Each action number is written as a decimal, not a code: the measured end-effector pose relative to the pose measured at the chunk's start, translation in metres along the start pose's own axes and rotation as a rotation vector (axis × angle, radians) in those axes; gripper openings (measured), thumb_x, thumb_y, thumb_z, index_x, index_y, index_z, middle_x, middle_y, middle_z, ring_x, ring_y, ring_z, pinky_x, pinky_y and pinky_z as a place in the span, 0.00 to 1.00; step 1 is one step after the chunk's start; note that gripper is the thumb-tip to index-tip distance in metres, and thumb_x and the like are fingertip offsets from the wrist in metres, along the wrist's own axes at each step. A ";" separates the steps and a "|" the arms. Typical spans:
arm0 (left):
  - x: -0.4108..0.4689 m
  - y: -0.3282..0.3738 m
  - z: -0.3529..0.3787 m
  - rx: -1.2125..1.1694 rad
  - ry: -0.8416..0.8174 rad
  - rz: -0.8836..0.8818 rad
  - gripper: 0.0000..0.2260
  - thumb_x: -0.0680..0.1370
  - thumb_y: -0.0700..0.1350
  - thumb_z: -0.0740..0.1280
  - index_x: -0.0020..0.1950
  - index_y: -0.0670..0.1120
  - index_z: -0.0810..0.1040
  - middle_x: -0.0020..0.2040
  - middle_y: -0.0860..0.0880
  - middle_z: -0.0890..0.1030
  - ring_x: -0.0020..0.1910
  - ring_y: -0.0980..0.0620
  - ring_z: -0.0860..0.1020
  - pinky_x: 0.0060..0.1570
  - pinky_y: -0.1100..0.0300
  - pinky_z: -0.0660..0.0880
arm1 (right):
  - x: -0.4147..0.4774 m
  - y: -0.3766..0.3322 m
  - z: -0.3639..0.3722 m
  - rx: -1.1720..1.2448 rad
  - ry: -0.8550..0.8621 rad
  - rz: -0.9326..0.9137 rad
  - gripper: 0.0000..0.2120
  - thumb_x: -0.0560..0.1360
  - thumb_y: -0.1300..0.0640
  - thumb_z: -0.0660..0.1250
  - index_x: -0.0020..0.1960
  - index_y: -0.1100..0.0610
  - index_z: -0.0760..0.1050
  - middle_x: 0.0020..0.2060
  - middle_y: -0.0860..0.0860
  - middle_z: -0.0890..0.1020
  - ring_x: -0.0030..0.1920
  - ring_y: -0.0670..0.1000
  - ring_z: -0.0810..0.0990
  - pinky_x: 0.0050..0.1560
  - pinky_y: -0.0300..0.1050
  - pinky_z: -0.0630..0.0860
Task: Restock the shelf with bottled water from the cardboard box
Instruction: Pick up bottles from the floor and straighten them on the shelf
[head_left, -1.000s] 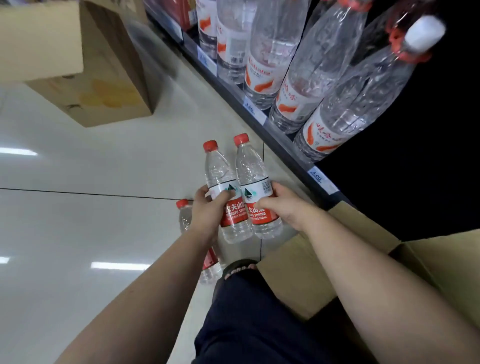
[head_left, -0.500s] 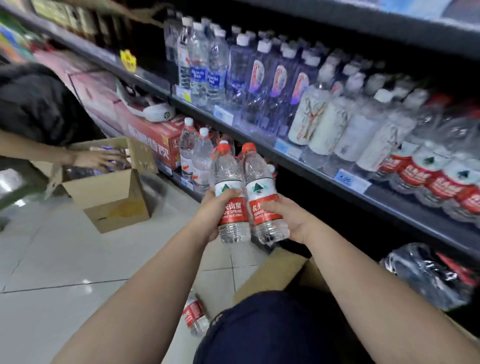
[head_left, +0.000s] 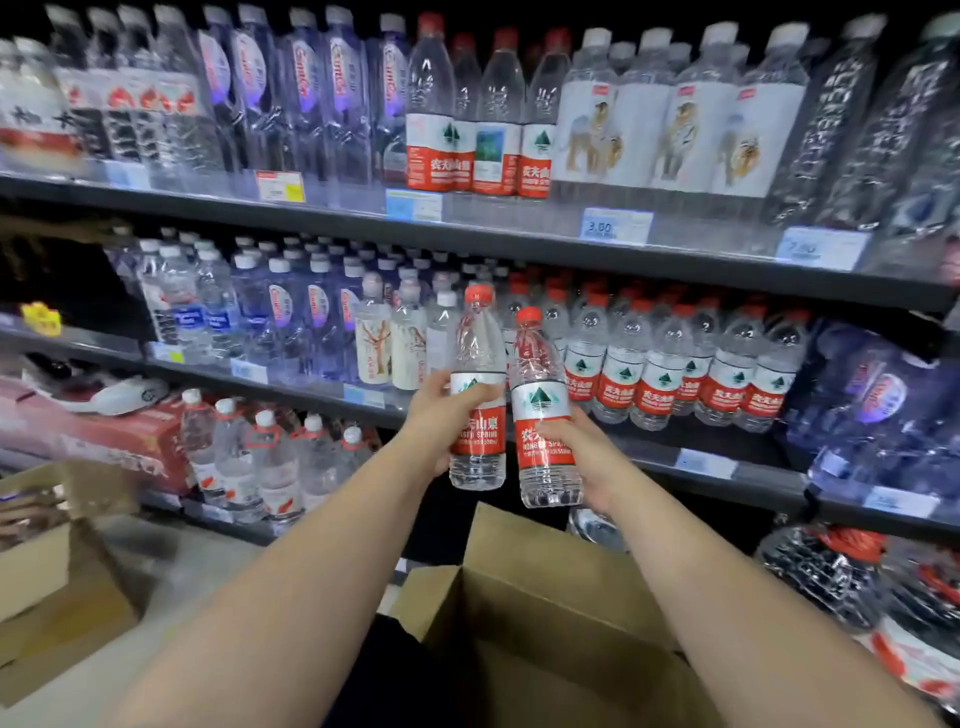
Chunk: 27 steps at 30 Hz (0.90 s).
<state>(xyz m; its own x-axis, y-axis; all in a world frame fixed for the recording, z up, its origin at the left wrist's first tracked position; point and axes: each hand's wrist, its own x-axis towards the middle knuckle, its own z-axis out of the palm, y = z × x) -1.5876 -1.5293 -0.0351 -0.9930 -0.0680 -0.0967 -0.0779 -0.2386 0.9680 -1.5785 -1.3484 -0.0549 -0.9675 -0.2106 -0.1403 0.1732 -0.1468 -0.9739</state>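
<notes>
We grip one clear red-capped plastic water bottle (head_left: 477, 395) in our left hand (head_left: 435, 421), another (head_left: 545, 410) in our right hand (head_left: 587, 457), upright and touching, before the dark middle shelf (head_left: 675, 447), above the near open brown cardboard box (head_left: 545, 613).

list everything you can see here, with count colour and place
held bottles: two, clear, red caps and labels, one per hand, before the middle shelf
matching bottles: a row, too many to count, middle shelf right
top shelf: one, dark, full of mixed water bottles
white-cap bottles: several, clear, bottom shelf left
open box: one, brown, below the arms
second box: one, brown, floor left
hands: left, right, each gripping a bottle
</notes>
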 end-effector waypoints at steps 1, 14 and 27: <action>0.001 -0.001 0.019 0.024 -0.016 -0.005 0.20 0.69 0.39 0.77 0.57 0.45 0.75 0.50 0.42 0.84 0.43 0.44 0.84 0.42 0.50 0.82 | -0.005 -0.006 -0.018 -0.013 0.037 -0.014 0.28 0.65 0.58 0.72 0.64 0.50 0.72 0.49 0.55 0.84 0.45 0.54 0.84 0.42 0.49 0.78; 0.054 -0.044 0.231 0.173 -0.259 0.054 0.15 0.68 0.39 0.78 0.52 0.49 0.81 0.47 0.48 0.86 0.44 0.48 0.85 0.48 0.48 0.82 | -0.022 -0.035 -0.210 0.043 0.421 -0.239 0.17 0.71 0.68 0.72 0.55 0.52 0.77 0.51 0.54 0.85 0.52 0.55 0.84 0.53 0.52 0.79; 0.129 -0.087 0.279 0.338 -0.338 0.201 0.18 0.67 0.40 0.79 0.50 0.56 0.81 0.47 0.55 0.85 0.46 0.59 0.83 0.45 0.60 0.80 | 0.057 -0.025 -0.297 -0.022 0.396 -0.204 0.26 0.71 0.73 0.70 0.64 0.53 0.72 0.57 0.53 0.83 0.58 0.52 0.82 0.59 0.52 0.77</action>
<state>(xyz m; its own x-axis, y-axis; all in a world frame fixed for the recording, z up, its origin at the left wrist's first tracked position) -1.7337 -1.2472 -0.0670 -0.9601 0.2502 0.1249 0.1484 0.0773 0.9859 -1.6931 -1.0695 -0.0916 -0.9782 0.2077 0.0017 -0.0283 -0.1251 -0.9917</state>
